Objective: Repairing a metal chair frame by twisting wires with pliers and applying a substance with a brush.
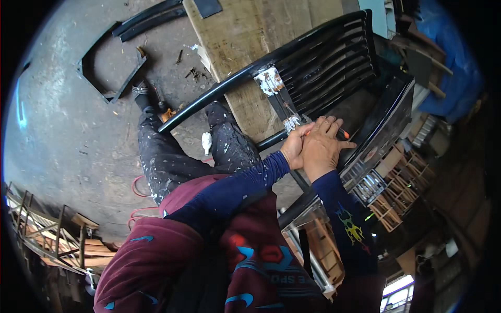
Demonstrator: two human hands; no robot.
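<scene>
Both of my hands meet at the right side of a black slatted chair [334, 57], near a flat bracket [284, 107] patched with white. My left hand [295, 148] is closed, partly covered by my right hand [320, 149]. The right hand's fingers bend over the far side, with one finger pointing out to the right. A small orange tip [346, 134] sticks out by those fingers; the rest of that thing is hidden. The chair's black tube [209, 96] runs left over a wooden board [229, 44].
A bent black metal frame [94, 62] and curved black pieces [151, 18] lie on the concrete floor at far left. A white bottle [206, 143] is between my legs. Stacked wooden frames [389, 182] are on the right, blue sheeting [451, 57] behind, and a wood rack [62, 235] at lower left.
</scene>
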